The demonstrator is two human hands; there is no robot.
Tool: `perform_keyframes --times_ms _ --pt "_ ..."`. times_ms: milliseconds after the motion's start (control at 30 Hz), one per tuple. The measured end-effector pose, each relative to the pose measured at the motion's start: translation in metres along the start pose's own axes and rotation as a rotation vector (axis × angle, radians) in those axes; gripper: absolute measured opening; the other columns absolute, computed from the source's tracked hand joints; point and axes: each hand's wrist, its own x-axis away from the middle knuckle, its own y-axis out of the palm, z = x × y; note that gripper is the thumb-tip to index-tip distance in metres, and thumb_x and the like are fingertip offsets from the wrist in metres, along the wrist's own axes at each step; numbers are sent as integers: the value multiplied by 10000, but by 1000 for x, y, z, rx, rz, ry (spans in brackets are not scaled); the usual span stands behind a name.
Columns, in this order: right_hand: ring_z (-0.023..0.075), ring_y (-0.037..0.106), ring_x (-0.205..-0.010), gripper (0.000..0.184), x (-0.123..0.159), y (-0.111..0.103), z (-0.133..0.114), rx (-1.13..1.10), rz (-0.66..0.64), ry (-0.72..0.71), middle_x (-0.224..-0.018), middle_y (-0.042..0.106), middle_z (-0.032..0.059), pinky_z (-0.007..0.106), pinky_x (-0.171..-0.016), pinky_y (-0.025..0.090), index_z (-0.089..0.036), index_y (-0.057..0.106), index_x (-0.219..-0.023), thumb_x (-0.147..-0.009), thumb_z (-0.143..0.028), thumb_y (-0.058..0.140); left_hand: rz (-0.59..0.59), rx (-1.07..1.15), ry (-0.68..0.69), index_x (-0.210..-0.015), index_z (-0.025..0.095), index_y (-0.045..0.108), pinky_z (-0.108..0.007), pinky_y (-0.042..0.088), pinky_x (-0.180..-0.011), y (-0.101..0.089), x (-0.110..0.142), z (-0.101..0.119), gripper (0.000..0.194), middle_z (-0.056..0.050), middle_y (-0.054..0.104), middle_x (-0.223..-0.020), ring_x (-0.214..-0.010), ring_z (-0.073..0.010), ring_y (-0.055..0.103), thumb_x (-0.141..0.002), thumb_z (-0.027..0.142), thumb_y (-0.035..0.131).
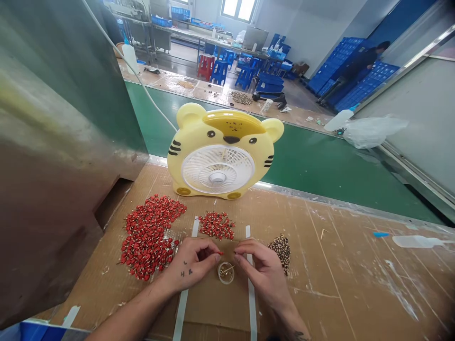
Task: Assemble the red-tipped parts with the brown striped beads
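Note:
My left hand (195, 263) pinches a small red piece (221, 253) between thumb and fingertips. Facing it, my right hand (261, 267) has its thumb and forefinger pressed together; whatever tiny dark thing they hold is too small to name. Just below the fingertips stands a small clear cup (220, 279) with a thin stick leaning in it. Beyond the hands lies a small heap of red pieces with light tips (216, 225), and a larger red heap (149, 237) spreads to the left. Beside my right hand is a pile of small dark and gold beads (281, 251).
A yellow animal-shaped fan (227, 156) stands behind the heaps. White tape strips (181, 315) edge the cardboard mat (216, 310). A metal cabinet (64, 156) bounds the left. To the right lies a plastic bottle (414, 241). Behind runs a green conveyor belt (320, 161); a person (359, 66) stands farther back.

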Motion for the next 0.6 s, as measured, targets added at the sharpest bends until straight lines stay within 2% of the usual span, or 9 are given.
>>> perform_keyframes --times_ms 100,200,400,600 --pt "200 657 -817 86 -5 12 -7 -35 36 -37 -848 704 53 332 -739 537 -218 709 -890 -893 -169 639 34 -73 79 -771 161 712 -228 360 -588 3 2 1 159 -13 658 -662 -628 -137 549 -856 234 599" --pt "196 657 -813 91 -7 18 -10 -57 52 -62 -835 705 47 328 -742 535 -216 710 -863 -881 -149 652 35 -84 82 -757 165 695 -221 351 -558 4 2 2 158 -8 640 -646 -612 -135 547 -858 229 591" --pt "194 661 -826 91 -6 22 -8 -79 21 -46 -853 709 43 330 -758 533 -222 721 -854 -872 -153 666 26 -58 79 -736 161 684 -217 359 -555 3 1 5 166 -2 617 -622 -591 -129 537 -854 220 581" --pt "194 665 -827 121 -7 22 -11 -76 7 -67 -857 723 43 329 -762 538 -228 746 -874 -869 -137 666 55 -79 142 -752 153 686 -217 374 -575 5 3 1 163 -6 619 -625 -594 -127 538 -861 216 582"
